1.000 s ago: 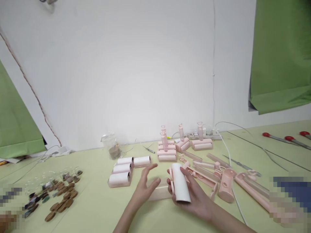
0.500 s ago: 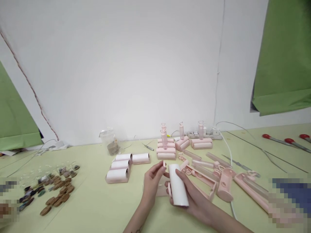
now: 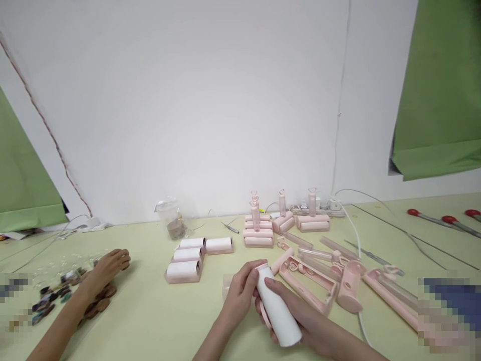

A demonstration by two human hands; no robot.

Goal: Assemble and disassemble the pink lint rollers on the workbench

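Observation:
A white lint roller refill, held at a slant, rests in my right hand, whose fingers wrap it from the right and below. Along its left side shows the edge of a pink plastic part, partly covered by my fingers. My left hand pinches a small pink end piece against the upper end of the refill. Just right of my hands lie an open pink frame and a pink half-shell. A clear cover sits partly hidden behind my left wrist.
White rolls in clear-and-pink bases stand left of centre. Finished-looking pink rollers line the back, near a power strip. Another person's hand reaches over brown discs at left. Red-handled screwdrivers lie far right.
My left hand has brought the small pink piece to the refill's upper end. The refill has come lower and nearer. Another person's arm has entered at left over the brown discs.

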